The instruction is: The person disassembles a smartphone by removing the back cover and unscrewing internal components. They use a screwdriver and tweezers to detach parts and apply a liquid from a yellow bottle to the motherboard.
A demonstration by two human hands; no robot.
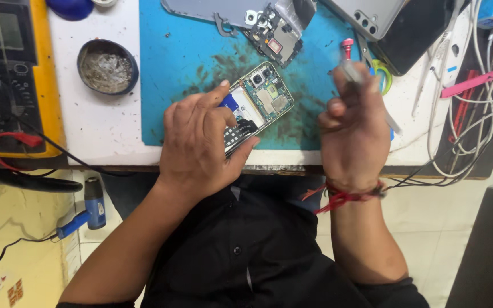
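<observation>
Left hand [201,145] sits nearest, fingers and thumb clamped on the lower end of the opened phone [258,102], pinning it flat at the near edge of the blue mat [166,68] so its exposed board faces up. Right hand [352,128], at 3 o'clock of the phone, fingers curled shut around a thin blurred tool [352,74] raised off the mat. Solder-paste tin [108,67] at 9 o'clock, dismantled phone parts [272,28] at 12, white cables [475,102] crowd far 3; nothing blocks the board.
</observation>
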